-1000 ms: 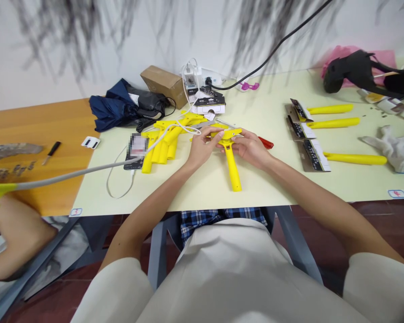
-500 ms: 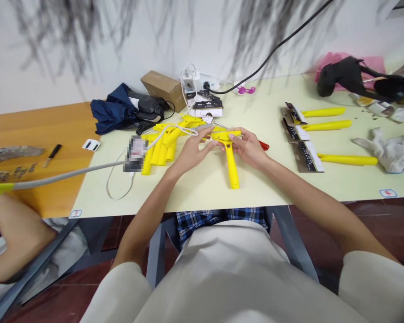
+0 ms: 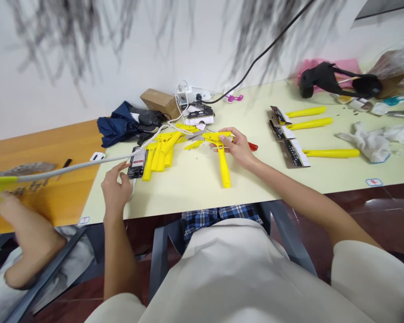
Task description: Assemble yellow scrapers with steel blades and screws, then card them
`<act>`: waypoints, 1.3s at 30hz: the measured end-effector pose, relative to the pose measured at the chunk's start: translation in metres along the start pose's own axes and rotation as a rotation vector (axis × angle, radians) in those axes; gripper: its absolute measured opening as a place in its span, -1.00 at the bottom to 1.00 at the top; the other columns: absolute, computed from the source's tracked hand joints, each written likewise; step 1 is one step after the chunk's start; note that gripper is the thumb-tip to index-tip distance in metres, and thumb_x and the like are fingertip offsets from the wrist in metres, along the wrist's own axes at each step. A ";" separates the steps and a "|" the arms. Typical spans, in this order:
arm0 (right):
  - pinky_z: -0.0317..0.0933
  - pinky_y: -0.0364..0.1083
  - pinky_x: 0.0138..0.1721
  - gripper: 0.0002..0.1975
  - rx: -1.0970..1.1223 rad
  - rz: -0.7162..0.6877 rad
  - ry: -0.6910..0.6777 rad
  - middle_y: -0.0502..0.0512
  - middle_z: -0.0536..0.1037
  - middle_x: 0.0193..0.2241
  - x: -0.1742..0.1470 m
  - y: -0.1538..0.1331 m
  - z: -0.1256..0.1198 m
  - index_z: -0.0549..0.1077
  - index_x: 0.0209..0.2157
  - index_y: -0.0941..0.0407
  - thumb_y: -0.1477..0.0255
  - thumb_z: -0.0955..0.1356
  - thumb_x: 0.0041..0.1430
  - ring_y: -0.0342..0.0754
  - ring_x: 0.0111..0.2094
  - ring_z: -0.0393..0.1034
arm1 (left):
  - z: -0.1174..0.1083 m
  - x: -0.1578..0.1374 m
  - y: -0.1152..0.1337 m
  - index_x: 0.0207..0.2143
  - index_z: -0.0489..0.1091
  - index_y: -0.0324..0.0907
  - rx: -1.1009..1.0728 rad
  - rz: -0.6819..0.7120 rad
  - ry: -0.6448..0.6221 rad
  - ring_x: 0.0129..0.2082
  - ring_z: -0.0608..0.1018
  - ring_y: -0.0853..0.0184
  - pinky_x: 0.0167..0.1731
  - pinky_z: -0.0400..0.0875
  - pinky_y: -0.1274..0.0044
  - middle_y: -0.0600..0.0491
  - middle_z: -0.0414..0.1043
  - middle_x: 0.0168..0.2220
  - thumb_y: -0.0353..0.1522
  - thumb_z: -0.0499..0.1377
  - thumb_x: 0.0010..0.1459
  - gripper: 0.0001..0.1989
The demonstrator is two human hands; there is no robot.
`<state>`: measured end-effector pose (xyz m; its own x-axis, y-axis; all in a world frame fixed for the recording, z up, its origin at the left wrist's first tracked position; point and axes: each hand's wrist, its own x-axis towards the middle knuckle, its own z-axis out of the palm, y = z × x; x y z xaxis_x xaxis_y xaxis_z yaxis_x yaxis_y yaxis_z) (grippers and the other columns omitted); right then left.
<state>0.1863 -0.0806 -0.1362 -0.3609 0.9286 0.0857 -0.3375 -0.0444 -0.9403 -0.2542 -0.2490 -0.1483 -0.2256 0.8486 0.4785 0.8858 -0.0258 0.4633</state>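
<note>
A T-shaped yellow scraper (image 3: 224,170) is gripped at its wide head by my right hand (image 3: 239,148), with its handle pointing toward me. My left hand (image 3: 117,188) is at the left edge of a phone (image 3: 137,162), index finger reaching to it and thumb apart. The phone's screen is partly blurred out. Just right of the phone lie several yellow scraper handles (image 3: 158,157) in a row, with loose yellow head pieces above them. A small yellow part (image 3: 194,145) rests left of the held scraper. Something red (image 3: 253,146) shows behind my right hand.
Several yellow-handled tools with black-and-white cards (image 3: 296,153) lie to the right, beside a white glove (image 3: 373,143). Behind are a small black-and-white box (image 3: 200,115), a cardboard box (image 3: 160,102) and a dark blue umbrella (image 3: 116,123). Another person's arm (image 3: 33,224) is at left.
My left hand has left the scraper's head and moved left to the phone. My right hand keeps hold of the scraper. The view has shifted slightly.
</note>
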 end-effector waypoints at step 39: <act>0.74 0.08 -0.06 -0.39 -0.048 0.027 -0.055 0.15 0.68 0.09 -0.015 -0.012 0.011 0.44 0.08 0.03 -0.03 0.61 0.25 0.11 -0.09 0.76 | 0.020 -0.021 -0.005 0.19 0.66 -0.18 0.249 -0.020 0.047 0.28 0.61 0.04 0.38 0.40 0.15 -0.18 0.68 0.16 -0.48 0.08 0.39 -0.54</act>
<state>0.1862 -0.0980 -0.1231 -0.4173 0.9055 0.0771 -0.2855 -0.0501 -0.9571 -0.2458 -0.2560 -0.1755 -0.2578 0.8218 0.5082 0.9523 0.1270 0.2776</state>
